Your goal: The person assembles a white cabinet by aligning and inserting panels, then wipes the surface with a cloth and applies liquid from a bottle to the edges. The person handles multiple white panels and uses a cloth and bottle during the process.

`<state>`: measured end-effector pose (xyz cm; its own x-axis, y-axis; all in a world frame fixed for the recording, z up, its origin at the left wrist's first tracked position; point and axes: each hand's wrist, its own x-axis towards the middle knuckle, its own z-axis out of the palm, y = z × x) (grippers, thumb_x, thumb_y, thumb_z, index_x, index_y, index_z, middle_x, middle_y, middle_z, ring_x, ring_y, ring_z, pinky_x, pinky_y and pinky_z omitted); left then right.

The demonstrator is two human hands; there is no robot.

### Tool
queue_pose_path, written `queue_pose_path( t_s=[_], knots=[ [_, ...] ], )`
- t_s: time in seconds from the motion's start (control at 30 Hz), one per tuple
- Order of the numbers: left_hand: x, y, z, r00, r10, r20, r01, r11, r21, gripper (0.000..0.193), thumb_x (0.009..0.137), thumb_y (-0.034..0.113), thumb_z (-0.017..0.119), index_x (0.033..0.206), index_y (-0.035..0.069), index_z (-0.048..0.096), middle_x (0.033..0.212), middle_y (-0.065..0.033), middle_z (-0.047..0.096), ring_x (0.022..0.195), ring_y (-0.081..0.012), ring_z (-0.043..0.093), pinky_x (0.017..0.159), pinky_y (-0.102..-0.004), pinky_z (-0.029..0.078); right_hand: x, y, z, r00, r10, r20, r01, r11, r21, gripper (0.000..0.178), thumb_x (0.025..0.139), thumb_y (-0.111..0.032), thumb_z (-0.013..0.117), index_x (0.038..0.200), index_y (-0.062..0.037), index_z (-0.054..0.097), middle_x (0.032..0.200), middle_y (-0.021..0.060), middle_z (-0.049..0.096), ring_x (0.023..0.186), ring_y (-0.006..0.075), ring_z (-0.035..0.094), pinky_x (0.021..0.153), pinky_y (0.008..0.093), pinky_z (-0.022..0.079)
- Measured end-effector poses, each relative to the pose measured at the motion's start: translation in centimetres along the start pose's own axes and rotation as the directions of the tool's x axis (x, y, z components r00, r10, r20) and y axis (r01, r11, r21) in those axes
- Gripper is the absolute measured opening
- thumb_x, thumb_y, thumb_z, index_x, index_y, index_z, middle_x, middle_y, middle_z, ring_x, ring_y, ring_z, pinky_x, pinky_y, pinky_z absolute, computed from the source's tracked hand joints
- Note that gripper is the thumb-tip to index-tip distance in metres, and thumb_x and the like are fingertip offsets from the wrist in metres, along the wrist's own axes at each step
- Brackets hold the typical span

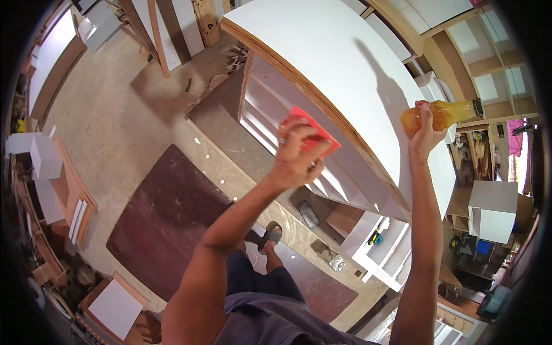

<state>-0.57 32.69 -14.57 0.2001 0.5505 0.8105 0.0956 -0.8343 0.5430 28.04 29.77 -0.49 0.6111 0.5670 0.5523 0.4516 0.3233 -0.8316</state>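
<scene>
My left hand (pixel 299 152) is raised in front of a large white panel (pixel 328 52) with a bare plywood edge. Between its curled fingers is a flat, red, squarish piece (pixel 311 122); slight blur hides what it is made of. My right hand (pixel 427 133) grips a clear bottle of amber liquid (pixel 457 115), tipped on its side over the right part of the panel. The bottle's dark neck end points right. Its shadow falls across the white surface. Below the panel's edge, white shelf-like compartments (pixel 351 172) show.
A dark reddish-brown board (pixel 167 224) lies on the floor by my feet. White frames with a blue-and-yellow tool (pixel 375 237) stand at the lower right. White boxes (pixel 493 210) and wooden shelving line the right side; stacked boards (pixel 75 215) are at the left.
</scene>
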Motion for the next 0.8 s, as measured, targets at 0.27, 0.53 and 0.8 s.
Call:
queue_pose_path(
  t_s=[0.27, 0.53, 0.8],
  knots=[
    [6.0, -8.1, -1.5, 0.957, 0.244, -0.159, -0.209, 0.956, 0.207, 0.046, 0.065, 0.013, 0.067, 0.110, 0.015, 0.067, 0.122, -0.0133, 0.043, 0.122, -0.0379, 0.042, 0.104, -0.0553, 0.038, 0.2, 0.2, -0.2, 1.000, -0.018, 0.024, 0.019, 0.999, -0.034, 0.028, 0.090, -0.010, 0.071, 0.111, -0.0004, 0.055, 0.097, 0.0124, 0.069, 0.093, 0.0223, 0.067, 0.087, 0.0352, 0.054],
    [7.0, -9.7, -4.1, 0.965, 0.111, -0.236, -0.082, 0.988, 0.133, 0.049, 0.066, 0.007, 0.066, 0.114, 0.011, 0.063, 0.124, -0.0157, 0.044, 0.120, -0.0381, 0.044, 0.103, -0.0518, 0.038, -0.1, -0.1, 0.0, 1.000, -0.017, -0.014, 0.016, 0.998, -0.060, 0.024, 0.091, -0.007, 0.069, 0.109, -0.0010, 0.055, 0.094, 0.0122, 0.069, 0.089, 0.0210, 0.067, 0.082, 0.0326, 0.053],
    [4.3, -3.4, 0.5, 0.984, 0.000, -0.176, 0.005, 1.000, 0.028, 0.046, 0.066, 0.007, 0.067, 0.112, 0.010, 0.068, 0.125, -0.0151, 0.044, 0.122, -0.0370, 0.043, 0.106, -0.0529, 0.037, 0.2, -0.1, 0.3, 1.000, -0.029, 0.012, 0.029, 0.999, -0.028, 0.023, 0.091, -0.006, 0.069, 0.108, -0.0013, 0.055, 0.094, 0.0120, 0.069, 0.089, 0.0204, 0.067, 0.082, 0.0325, 0.054]
  ],
)
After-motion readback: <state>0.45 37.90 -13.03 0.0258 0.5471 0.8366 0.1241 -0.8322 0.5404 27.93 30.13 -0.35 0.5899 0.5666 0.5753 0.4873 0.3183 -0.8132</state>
